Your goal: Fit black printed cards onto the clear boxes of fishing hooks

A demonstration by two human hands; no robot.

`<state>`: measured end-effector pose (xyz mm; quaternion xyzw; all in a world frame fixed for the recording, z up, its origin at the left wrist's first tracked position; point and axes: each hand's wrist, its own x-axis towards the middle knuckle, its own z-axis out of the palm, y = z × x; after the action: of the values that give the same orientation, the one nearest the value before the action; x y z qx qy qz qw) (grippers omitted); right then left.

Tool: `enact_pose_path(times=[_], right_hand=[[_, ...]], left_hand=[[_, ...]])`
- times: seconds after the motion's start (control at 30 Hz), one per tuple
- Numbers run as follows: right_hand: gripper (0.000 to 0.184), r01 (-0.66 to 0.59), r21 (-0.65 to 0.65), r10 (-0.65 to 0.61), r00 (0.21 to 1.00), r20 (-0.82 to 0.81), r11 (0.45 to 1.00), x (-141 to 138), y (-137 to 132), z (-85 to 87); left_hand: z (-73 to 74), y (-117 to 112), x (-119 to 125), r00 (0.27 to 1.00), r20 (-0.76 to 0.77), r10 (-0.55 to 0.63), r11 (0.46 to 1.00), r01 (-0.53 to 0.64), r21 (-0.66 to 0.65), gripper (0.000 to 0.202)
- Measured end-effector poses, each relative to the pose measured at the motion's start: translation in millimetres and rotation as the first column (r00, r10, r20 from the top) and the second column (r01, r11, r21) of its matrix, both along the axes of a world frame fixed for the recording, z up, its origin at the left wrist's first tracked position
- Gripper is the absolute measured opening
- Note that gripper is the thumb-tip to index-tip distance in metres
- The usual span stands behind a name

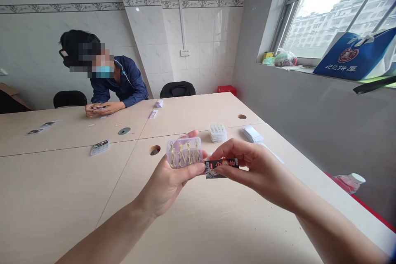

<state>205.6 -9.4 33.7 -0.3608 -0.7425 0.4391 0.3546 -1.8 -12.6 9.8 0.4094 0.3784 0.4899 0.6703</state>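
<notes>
My left hand (167, 185) is shut on a small clear plastic box (184, 153), which holds several fish hooks with yellowish lines in a row. Pinched in my right hand (250, 169) is a black and red printed label card (221, 168). Its left end sits right beside the box's lower right corner, close to my left thumb. Part of the card is hidden by my right fingers. A stack of similar clear boxes (218, 133) stands on the table just beyond my hands, with a pile of white cards (253, 134) to its right.
The pale wooden table (62, 181) has round cable holes and scattered small packs. A masked co-worker (119, 86) sits across it handling a small item. A window sill (284, 64) with bags is on the right, and a plastic bottle (349, 182) stands beyond the table's right edge.
</notes>
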Motion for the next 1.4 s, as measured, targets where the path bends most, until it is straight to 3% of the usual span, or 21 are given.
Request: enact_pose_path(times=[0.3,0.57,1.0,1.17,1.4], right_hand=[[0.011,-0.019,0.019,0.018,0.997,0.073,1.0,2.7,-1.4,2.0],[0.011,0.02,0.185,-0.048,0.988,0.148,0.983,4.2,-6.8,5.5],[0.009,0.018,0.059,-0.024,0.994,0.11,0.998,2.3,2.0,2.3],[0.01,0.024,0.082,-0.033,0.994,0.106,0.996,4.7,3.0,-0.2],[0.012,0.053,0.151,-0.076,0.985,0.152,0.987,4.4,1.1,0.7]], left_hand=[[2.4,0.7,0.3,0.999,0.03,-0.044,0.998,0.045,-0.031,0.093],[1.8,-2.1,0.5,0.997,0.048,-0.062,0.998,0.063,-0.024,0.09],[2.1,0.3,-1.1,0.996,0.074,-0.044,0.999,0.045,-0.004,0.075],[2.7,1.2,-1.6,0.995,0.072,-0.07,0.997,0.069,0.021,0.072],[-0.8,1.0,-1.5,0.998,-0.058,0.002,0.995,0.004,0.1,0.072]])
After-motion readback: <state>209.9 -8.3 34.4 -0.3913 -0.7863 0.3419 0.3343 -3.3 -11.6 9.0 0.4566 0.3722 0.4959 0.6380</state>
